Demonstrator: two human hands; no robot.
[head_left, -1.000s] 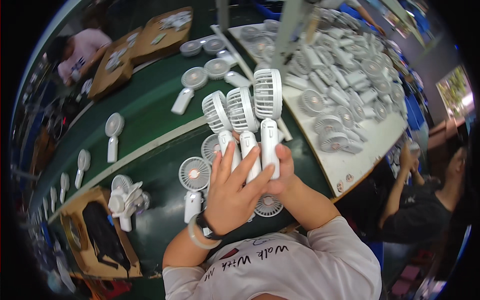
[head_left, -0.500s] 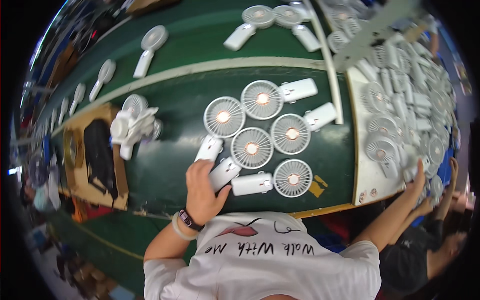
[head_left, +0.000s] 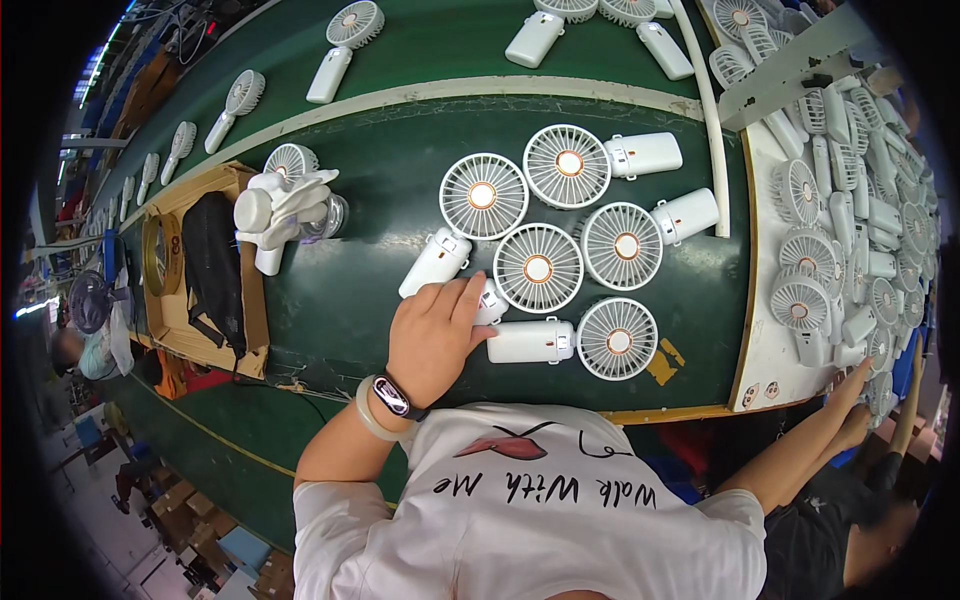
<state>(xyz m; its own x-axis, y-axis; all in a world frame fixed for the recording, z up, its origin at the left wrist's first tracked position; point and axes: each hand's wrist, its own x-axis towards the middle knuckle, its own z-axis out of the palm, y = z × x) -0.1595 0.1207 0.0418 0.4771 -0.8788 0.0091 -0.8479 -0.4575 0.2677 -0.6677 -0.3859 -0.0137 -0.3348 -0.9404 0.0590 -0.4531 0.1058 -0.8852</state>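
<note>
Several white handheld fans lie in a cluster on the green table. My left hand (head_left: 435,330) is closed around the handle of the middle fan (head_left: 538,268), covering most of that handle. Close above the hand is another fan's handle (head_left: 435,262); its round head (head_left: 484,196) lies at the upper left of the cluster. By my thumb lies the handle of the lowest fan (head_left: 617,340). Two more fans (head_left: 568,166) (head_left: 622,246) point their handles right. At far right, my right hand (head_left: 858,385) reaches to a heap of fans (head_left: 875,230); its fingers are hard to make out.
A white board (head_left: 752,385) bears the heap. On the left, a cardboard box (head_left: 255,330) holds a black pouch (head_left: 213,265) and a tape roll (head_left: 160,255); white cloth-like items (head_left: 285,205) lie beside it. More fans (head_left: 340,50) line the far strip. A co-worker (head_left: 825,525) is at right.
The whole view has shifted. My left hand has slid over the middle fan's handle, which showed more openly before. My right hand stays at the heap.
</note>
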